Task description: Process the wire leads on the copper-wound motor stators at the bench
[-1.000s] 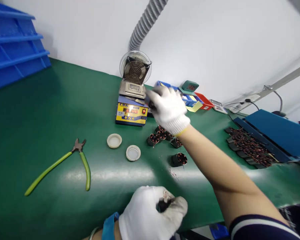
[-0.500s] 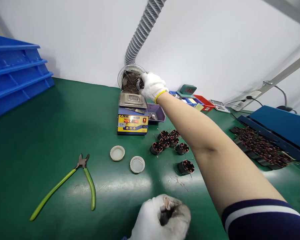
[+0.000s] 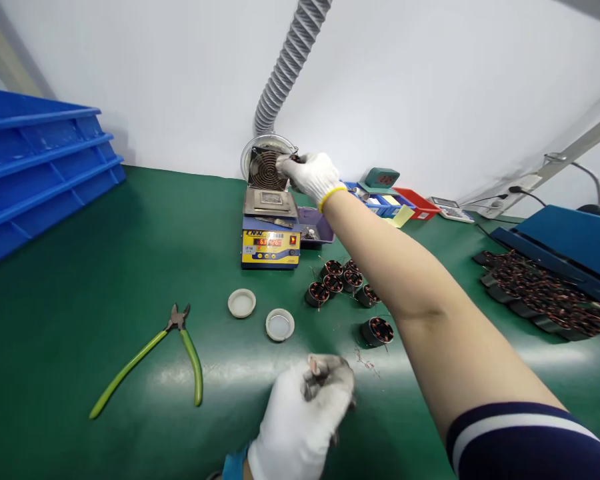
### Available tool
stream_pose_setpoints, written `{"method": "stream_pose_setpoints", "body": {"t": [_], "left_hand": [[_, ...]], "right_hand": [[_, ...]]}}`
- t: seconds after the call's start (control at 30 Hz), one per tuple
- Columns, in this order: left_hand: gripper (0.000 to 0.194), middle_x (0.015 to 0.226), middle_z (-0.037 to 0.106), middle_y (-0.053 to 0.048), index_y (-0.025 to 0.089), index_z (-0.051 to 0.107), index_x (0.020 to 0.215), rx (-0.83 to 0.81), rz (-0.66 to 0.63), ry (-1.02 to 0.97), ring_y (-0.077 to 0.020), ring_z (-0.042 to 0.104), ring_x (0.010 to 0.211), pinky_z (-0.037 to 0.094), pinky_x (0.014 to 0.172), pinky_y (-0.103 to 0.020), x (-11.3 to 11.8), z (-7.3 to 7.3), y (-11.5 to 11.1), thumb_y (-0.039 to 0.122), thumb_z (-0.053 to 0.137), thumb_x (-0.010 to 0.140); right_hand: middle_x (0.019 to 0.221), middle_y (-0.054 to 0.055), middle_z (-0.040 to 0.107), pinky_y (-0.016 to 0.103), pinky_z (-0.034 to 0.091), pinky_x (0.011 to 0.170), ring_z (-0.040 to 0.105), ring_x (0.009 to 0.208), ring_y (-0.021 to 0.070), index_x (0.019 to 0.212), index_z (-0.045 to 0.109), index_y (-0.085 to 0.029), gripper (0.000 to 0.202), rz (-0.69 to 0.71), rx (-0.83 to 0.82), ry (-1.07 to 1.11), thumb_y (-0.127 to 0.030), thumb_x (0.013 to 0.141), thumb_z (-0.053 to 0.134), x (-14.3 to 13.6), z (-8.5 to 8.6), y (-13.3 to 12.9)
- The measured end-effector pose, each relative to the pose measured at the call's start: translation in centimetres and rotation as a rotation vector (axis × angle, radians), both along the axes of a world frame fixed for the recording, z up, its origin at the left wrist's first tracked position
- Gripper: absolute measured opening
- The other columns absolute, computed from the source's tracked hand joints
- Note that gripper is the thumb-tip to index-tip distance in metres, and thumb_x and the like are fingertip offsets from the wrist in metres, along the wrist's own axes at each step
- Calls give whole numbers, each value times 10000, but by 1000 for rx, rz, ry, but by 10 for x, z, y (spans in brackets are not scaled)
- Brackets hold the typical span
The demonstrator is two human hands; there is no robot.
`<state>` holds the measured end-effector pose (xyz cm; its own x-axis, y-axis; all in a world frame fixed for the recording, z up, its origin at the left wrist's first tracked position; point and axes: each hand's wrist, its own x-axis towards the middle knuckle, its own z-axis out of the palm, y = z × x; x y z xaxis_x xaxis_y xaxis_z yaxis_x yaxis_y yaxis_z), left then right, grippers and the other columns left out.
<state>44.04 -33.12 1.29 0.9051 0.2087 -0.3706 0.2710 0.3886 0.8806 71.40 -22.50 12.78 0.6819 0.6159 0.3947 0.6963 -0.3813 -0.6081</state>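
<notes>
My right hand (image 3: 313,175), in a white glove with a yellow cuff, is raised above the solder pot (image 3: 270,230). Its fingers close on a small dark wound stator (image 3: 295,159), mostly hidden by the glove. Low in the middle, my left hand (image 3: 307,410) is gloved and curled, slightly blurred; what its fingers hold cannot be made out. Several black stators (image 3: 333,285) with copper windings stand in a cluster to the right of the pot. One stator (image 3: 377,331) sits apart, nearer me, beside loose wire clippings (image 3: 366,363).
Two shallow white dishes (image 3: 241,303) lie before the pot. Green-handled cutters (image 3: 179,319) rest open at left. Blue crates (image 3: 45,167) are stacked far left. A purple tray (image 3: 325,230) adjoins the pot; at right is a mass of copper-wound parts (image 3: 545,290). A grey hose (image 3: 290,67) hangs behind.
My left hand has moved up and further onto the table, turning a little. My right hand stays by the pot, its wrist turned and the stator lifted slightly. The whole view has shifted.
</notes>
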Motion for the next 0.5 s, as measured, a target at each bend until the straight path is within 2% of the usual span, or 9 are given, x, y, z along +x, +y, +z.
{"method": "stream_pose_setpoints", "body": {"t": [0.07, 0.13, 0.2, 0.23, 0.3, 0.33, 0.43, 0.5], "left_hand": [[611, 793, 608, -45, 170, 539, 978, -6, 180, -76, -85, 474, 541, 430, 499, -221, 5, 5, 3, 649, 696, 633], [616, 947, 616, -66, 203, 486, 1067, 7, 347, -147, -105, 551, 649, 496, 591, -237, 11, 8, 9, 567, 730, 634], [483, 1037, 613, -81, 222, 480, 1088, 29, 421, -170, -129, 601, 733, 535, 651, -270, 17, 8, 14, 548, 621, 762], [397, 1046, 618, -83, 225, 496, 1091, 43, 426, -163, -141, 615, 758, 546, 658, -289, 19, 7, 16, 537, 514, 847], [332, 1032, 644, -77, 225, 543, 1081, 69, 417, -143, -169, 631, 809, 556, 640, -314, 18, 3, 16, 464, 356, 947], [318, 1024, 656, -71, 223, 564, 1069, 88, 426, -134, -181, 634, 841, 557, 633, -317, 14, 2, 15, 431, 348, 961], [220, 976, 680, -63, 197, 606, 999, 199, 451, -69, -206, 643, 890, 568, 648, -315, -9, 2, 6, 376, 493, 937], [210, 909, 687, -68, 173, 612, 943, 303, 490, 24, -206, 656, 847, 577, 676, -313, -33, 5, 2, 377, 591, 897]], "right_hand": [[862, 73, 619, 313, 530, 747, 618, 829, 189, 1049, 611, -87, 387, 44, 105, 139, -431, 885, 540, -27, -4, -29], [963, 84, 632, 330, 549, 748, 629, 870, 203, 1194, 568, -120, 462, 97, 157, 251, -404, 832, 604, -66, -20, -65], [1056, 94, 631, 351, 571, 762, 634, 921, 233, 1270, 517, -141, 641, 175, 166, 331, -375, 702, 699, -110, -45, -104], [1076, 96, 633, 366, 574, 795, 635, 946, 245, 1251, 521, -150, 651, 201, 158, 322, -366, 668, 712, -130, -59, -123], [1069, 88, 640, 391, 573, 853, 641, 959, 255, 1156, 560, -185, 528, 242, 159, 162, -360, 681, 712, -161, -84, -153], [1070, 87, 640, 400, 568, 879, 641, 972, 255, 1127, 562, -202, 454, 284, 178, 54, -337, 715, 695, -172, -93, -165], [1143, 90, 622, 415, 557, 924, 626, 1050, 255, 1170, 538, -249, 380, 489, 185, -170, -238, 800, 628, -187, -109, -189], [1208, 80, 602, 438, 540, 962, 592, 1128, 270, 1219, 539, -297, 429, 628, 98, -171, -269, 805, 650, -188, -114, -198]]}}
